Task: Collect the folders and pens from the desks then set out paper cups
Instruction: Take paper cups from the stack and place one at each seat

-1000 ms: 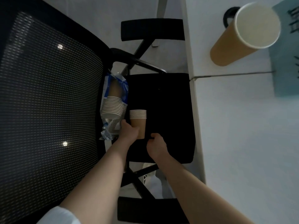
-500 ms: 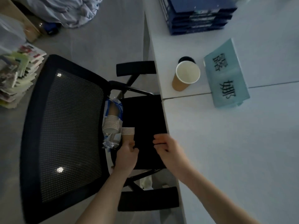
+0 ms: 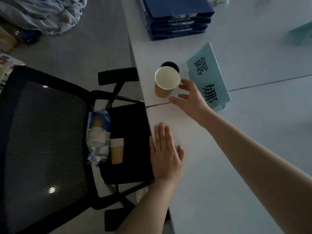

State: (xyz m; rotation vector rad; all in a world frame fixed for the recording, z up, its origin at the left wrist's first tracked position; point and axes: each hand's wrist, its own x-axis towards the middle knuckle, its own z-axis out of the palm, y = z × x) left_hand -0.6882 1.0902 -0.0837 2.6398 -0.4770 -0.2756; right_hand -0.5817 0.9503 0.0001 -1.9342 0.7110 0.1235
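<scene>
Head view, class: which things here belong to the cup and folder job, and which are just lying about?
Job:
paper cup on desk
short cup stack on chair
wrapped cup sleeve
blue folders

Lying about:
name card
crumpled cloth
office chair

Two bare forearms come into the head view from the bottom edge, and nothing is worn on either as far as the frame shows: no sleeve, watch, bracelet or glove. The left hand is broad-backed, seen from above, with short, plain nails; its four fingers are long and straight-sided and the thumb is short and rounded at the tip. No ring shows on any of them. The right hand is seen from its back and thumb side; its fingers are slim, the knuckles faintly marked, and it also carries no ring or band. The right forearm is long and smooth, widening steadily toward the lower right corner.
</scene>
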